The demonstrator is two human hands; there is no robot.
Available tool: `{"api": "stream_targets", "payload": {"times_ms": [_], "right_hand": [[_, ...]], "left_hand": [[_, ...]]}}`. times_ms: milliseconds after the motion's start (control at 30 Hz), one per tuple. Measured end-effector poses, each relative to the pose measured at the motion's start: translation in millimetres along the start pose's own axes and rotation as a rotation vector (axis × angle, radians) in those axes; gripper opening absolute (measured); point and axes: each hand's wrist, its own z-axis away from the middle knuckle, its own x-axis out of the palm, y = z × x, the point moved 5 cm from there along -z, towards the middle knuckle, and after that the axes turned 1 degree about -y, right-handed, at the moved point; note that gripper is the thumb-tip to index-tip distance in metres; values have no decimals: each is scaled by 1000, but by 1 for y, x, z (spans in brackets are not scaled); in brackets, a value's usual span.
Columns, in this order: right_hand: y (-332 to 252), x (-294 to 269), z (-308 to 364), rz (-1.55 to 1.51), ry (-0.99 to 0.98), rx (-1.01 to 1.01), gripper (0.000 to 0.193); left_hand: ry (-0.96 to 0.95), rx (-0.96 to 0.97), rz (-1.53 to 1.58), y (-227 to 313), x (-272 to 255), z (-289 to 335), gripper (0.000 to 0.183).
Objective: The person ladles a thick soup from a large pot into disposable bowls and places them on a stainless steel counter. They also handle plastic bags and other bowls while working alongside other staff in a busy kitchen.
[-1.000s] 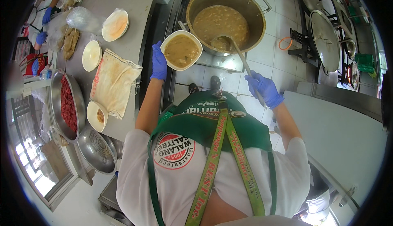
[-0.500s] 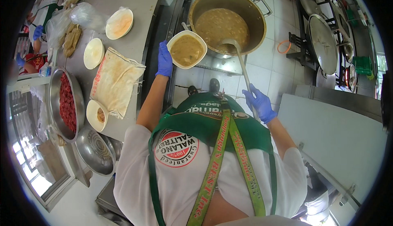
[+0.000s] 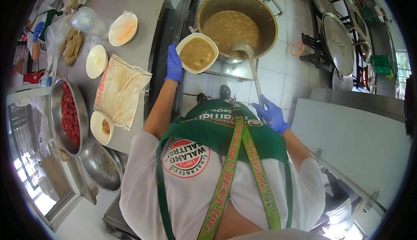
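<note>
My left hand (image 3: 173, 64), in a blue glove, grips the side of a white bowl (image 3: 216, 49) filled with brownish soup (image 3: 197, 54). The bowl is held level beside the near left rim of a large metal pot (image 3: 274, 36). Thick brown soup with pale pieces (image 3: 232, 25) lies inside that pot. In my right hand (image 3: 273, 114), also gloved in blue, is the handle of a long metal ladle (image 3: 254, 70). Its head rests at the soup's surface near the pot's close side, and part of it is hidden in the soup.
On the steel table (image 3: 134, 14) at the left lie a folded cloth (image 3: 121, 92), white bowls (image 3: 96, 62) and plastic bags (image 3: 89, 20). A steel basin of red meat (image 3: 69, 114) stands at its edge. Dark stands with large lids (image 3: 338, 44) occupy the right. Another person's gloved hand (image 3: 38, 29) shows far left.
My right hand and the ladle have shifted slightly left and down, with the ladle's head still in the pot. My left hand keeps the bowl in nearly the same place. The view has shifted a little.
</note>
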Motion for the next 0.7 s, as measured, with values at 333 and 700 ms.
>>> {"api": "stream_targets", "payload": {"times_ms": [333, 700], "right_hand": [[-6, 3, 5, -489, 35, 472, 63], [-6, -2, -14, -836, 79, 419, 61]], "left_hand": [[-19, 11, -13, -12, -5, -8, 80], [-21, -46, 62, -10, -3, -9, 79]]}}
